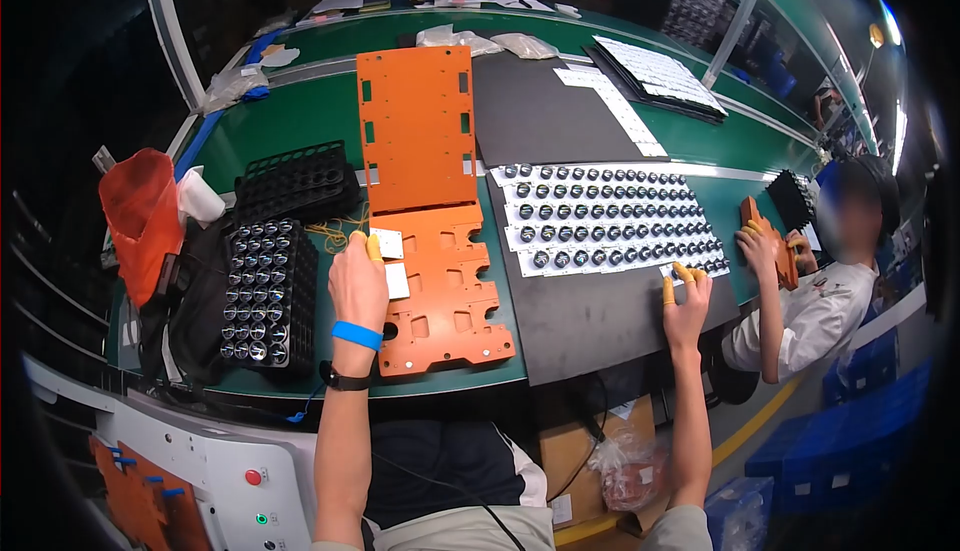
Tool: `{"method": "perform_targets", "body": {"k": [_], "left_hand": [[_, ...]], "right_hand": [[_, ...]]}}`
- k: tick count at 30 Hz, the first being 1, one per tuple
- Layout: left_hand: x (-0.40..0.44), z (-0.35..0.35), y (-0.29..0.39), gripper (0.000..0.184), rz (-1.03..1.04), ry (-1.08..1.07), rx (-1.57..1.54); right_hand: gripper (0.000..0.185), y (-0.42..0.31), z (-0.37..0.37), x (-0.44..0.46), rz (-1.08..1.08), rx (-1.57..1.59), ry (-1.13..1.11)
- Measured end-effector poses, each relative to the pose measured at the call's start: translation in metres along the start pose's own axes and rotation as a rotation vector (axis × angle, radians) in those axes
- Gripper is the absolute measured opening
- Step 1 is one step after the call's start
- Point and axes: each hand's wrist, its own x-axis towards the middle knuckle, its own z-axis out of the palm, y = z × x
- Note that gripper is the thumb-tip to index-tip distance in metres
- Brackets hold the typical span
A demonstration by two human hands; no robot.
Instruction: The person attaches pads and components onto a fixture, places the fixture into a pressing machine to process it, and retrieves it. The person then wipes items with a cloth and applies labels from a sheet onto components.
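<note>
My left hand (pixel 358 286), in yellow finger cots, has its fingers closed at the left edge of a small white plate (pixel 387 244) on an orange fixture (pixel 440 326). Just below lies a second white plate (pixel 397 281) on the same fixture. The fixture's orange lid (pixel 415 131) is folded back behind it. My right hand (pixel 688 316), also in yellow finger cots, reaches to the bottom row of white boards with round black lens pieces (pixel 600 234). Its thumb and forefinger are spread apart beside the row's lower right end. Whether a fingertip touches a board cannot be made out.
A black tray of shiny lens pieces (pixel 262 296) stands left of the fixture, with an empty black tray (pixel 295 179) behind. The lens boards lie on a dark mat (pixel 590 336). On the right a co-worker (pixel 815 306) handles an orange fixture (pixel 775 241). An orange bag (pixel 143 216) lies far left.
</note>
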Motion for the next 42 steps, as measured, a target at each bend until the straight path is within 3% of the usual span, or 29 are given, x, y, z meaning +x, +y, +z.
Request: {"method": "perform_targets", "body": {"k": [5,8,10,12,14,22,23,26,30,34,39,42], "left_hand": [[-0.02,-0.031,0.037,0.022,0.107,0.066,-0.354],[-0.06,0.009,0.035,0.024,0.233,-0.119,-0.947],[-0.087,-0.029,0.067,0.024,-0.568,-0.905,-1.578],[-0.115,-0.001,0.066,0.023,-0.606,-1.227,-1.975],[-0.132,0.004,0.082,0.024,-0.636,-1.254,-1.838],[-0.151,0.011,0.101,0.024,-0.467,-1.124,-1.551],[-0.155,0.017,0.104,0.025,-0.43,-1.083,-1.498],[-0.161,0.029,0.101,0.027,-0.289,-1.011,-1.392],[-0.148,0.004,0.092,0.034,-0.302,-1.06,-1.397],[-0.137,-0.012,0.086,0.036,-0.287,-1.048,-1.434],[-0.135,-0.012,0.08,0.035,-0.296,-1.041,-1.46],[-0.136,-0.007,0.071,0.034,-0.312,-1.071,-1.451]], "right_hand": [[0.027,-0.015,-0.008,-0.001,-0.04,0.056,0.083],[0.025,-0.077,-0.021,-0.009,0.004,0.264,0.119],[0.024,-0.135,-0.037,-0.014,-0.029,0.488,0.104],[0.033,-0.181,-0.047,-0.02,-0.069,0.68,-0.045],[0.036,-0.208,-0.048,-0.024,-0.138,0.799,-0.161],[0.029,-0.211,-0.05,-0.036,0.133,0.872,-0.315],[0.029,-0.206,-0.048,-0.038,0.09,0.856,-0.28],[0.032,-0.182,-0.053,-0.026,0.021,0.609,-0.094],[0.027,-0.089,-0.022,-0.007,0.244,0.325,-0.035],[0.026,-0.029,-0.019,0.006,0.105,0.009,-0.097],[0.032,-0.007,-0.024,0.017,-0.123,-0.079,-0.272],[0.037,-0.001,-0.022,0.019,-0.128,-0.068,-0.316]]}}
